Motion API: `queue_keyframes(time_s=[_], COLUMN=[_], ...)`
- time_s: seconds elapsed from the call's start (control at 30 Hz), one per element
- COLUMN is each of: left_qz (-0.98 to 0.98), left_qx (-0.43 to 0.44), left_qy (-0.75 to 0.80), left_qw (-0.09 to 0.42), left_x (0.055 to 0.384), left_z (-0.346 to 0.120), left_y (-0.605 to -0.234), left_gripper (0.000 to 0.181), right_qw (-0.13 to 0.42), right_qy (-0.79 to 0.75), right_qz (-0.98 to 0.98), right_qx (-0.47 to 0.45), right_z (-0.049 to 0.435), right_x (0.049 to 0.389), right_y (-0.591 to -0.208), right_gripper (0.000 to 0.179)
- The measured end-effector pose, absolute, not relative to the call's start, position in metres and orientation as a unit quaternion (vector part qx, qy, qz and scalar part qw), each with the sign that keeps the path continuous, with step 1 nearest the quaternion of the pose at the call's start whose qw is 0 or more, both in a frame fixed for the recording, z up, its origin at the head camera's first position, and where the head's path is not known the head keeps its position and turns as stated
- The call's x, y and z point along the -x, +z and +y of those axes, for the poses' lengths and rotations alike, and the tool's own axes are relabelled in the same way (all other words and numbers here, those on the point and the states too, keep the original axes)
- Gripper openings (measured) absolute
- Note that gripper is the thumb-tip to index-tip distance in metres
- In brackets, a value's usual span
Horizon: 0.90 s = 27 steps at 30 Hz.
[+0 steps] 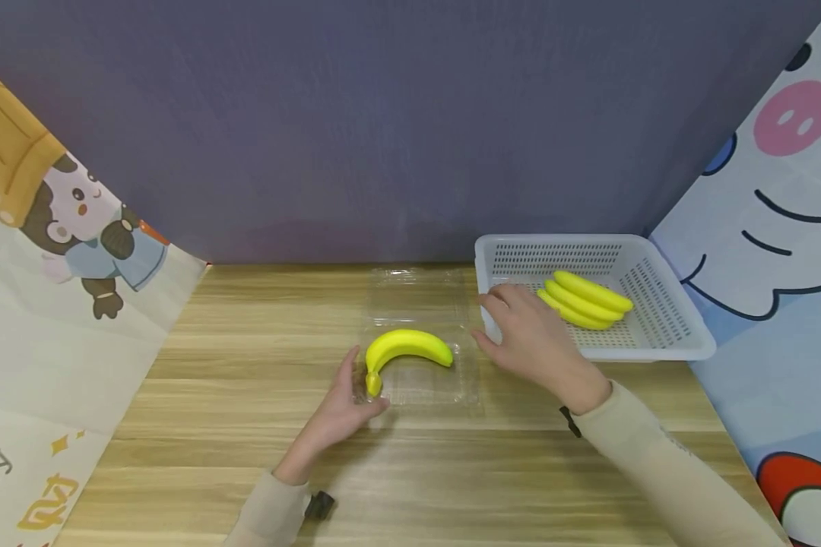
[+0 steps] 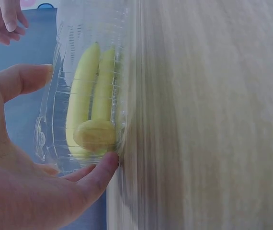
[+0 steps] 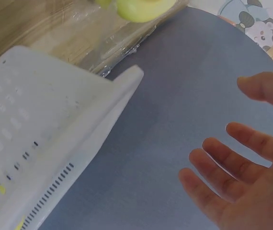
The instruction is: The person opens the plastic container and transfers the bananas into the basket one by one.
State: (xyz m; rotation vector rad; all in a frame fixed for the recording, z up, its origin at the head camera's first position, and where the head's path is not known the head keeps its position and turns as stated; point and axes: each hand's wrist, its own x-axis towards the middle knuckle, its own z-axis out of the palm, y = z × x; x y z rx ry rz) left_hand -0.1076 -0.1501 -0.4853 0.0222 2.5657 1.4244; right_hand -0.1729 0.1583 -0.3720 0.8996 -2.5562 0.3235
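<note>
A yellow banana (image 1: 410, 346) lies curved in the near half of a clear plastic clamshell box (image 1: 420, 391), whose lid (image 1: 417, 296) is folded back. My left hand (image 1: 342, 406) holds the box at its near left corner, thumb and fingers on different sides of it. Through the clear wall, the left wrist view shows the banana (image 2: 86, 96) close to these fingers. My right hand (image 1: 530, 334) is above the left rim of a white basket (image 1: 664, 353), fingers spread and nothing in them. Inside that basket several bananas (image 1: 584, 300) lie side by side.
A wood-grain table (image 1: 246, 380) carries the box and the basket. Behind it rises a dark blue-grey panel (image 1: 342, 137). Cartoon-printed sheets flank the table, the left sheet (image 1: 34, 342) and the right sheet (image 1: 759, 327), the latter close beside the basket.
</note>
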Motion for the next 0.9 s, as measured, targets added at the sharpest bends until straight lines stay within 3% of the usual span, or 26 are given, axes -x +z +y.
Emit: queue_keyframes(time_s=[0.9], left_qz=[0.867], left_qx=[-0.005], left_qy=[0.487], left_qw=[0.104], left_x=[0.109], left_z=[-0.149], left_y=[-0.487], left_gripper=[0.112], right_qw=[0.188], right_qy=[0.14], right_qz=[-0.909], right_qx=[-0.344], right_z=[0.124], right_x=[0.174], right_y=[-0.397], right_gripper=[0.045])
